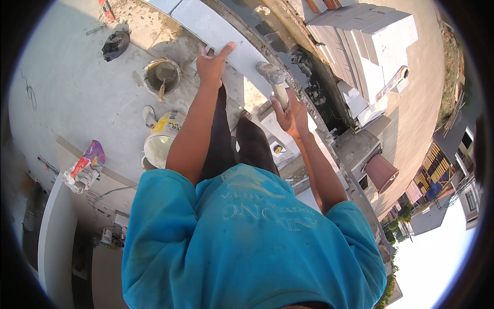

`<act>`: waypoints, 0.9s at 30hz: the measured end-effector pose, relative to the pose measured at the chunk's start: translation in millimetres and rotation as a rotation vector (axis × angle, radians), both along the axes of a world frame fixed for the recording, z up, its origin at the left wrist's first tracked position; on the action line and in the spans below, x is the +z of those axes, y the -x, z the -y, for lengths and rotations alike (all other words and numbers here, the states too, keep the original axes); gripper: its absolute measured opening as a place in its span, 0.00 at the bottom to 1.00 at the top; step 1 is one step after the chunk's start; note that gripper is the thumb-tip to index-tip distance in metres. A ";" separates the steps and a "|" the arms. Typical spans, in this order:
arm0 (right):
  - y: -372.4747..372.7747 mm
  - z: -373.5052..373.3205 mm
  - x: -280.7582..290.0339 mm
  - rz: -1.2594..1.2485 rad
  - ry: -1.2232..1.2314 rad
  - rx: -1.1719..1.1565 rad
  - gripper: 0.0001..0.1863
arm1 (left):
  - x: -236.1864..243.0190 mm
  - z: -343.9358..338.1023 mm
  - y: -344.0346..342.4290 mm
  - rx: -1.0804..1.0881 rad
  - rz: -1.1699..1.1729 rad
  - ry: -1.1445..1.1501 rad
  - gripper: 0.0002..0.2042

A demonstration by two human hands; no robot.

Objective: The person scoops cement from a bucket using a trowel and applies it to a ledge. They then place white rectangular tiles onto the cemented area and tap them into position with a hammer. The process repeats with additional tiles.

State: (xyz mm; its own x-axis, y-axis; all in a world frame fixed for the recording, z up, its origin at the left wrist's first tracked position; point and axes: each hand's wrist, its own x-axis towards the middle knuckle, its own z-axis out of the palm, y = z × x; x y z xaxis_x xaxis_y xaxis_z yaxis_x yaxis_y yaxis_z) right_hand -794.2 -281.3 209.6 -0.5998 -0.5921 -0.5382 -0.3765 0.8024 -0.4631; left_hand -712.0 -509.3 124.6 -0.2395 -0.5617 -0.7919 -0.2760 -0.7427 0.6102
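My left hand (pixel 212 67) rests at the near edge of a long white block (pixel 208 23) in a row of blocks, its thumb stretched over the top face. The hand's fingers are apart, some of them partly hidden at the block's side. In my right hand (pixel 293 117) is a mallet (pixel 271 73), gripped by its short pale handle. The mallet's grey, dirt-coated head is just above the right part of the block row; I cannot tell whether it touches. To the left of my left hand stands a bucket of grey mortar (pixel 162 76) with a wooden-handled tool in it.
A white and yellow bucket (pixel 163 136) stands beside my left leg. A black bag (pixel 116 45) lies farther left. Beyond the block row runs a ditch (pixel 303 67) with dark water and debris. Stacked white blocks (pixel 360 46) rise across it, and a reddish tub (pixel 381 174) sits right.
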 end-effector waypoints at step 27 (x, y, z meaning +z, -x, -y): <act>-51.1 -212.9 -1.7 -0.114 0.214 -0.168 0.25 | -91.1 -119.9 15.0 -0.222 0.130 0.590 0.41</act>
State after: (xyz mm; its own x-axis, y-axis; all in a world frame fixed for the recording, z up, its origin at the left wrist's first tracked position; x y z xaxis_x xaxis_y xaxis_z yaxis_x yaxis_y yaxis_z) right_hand -743.1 -68.4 207.9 -0.7485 -0.5718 -0.3357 -0.3057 0.7468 -0.5906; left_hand -727.0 -389.4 33.5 -0.3231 -0.8597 -0.3957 -0.4841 -0.2091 0.8496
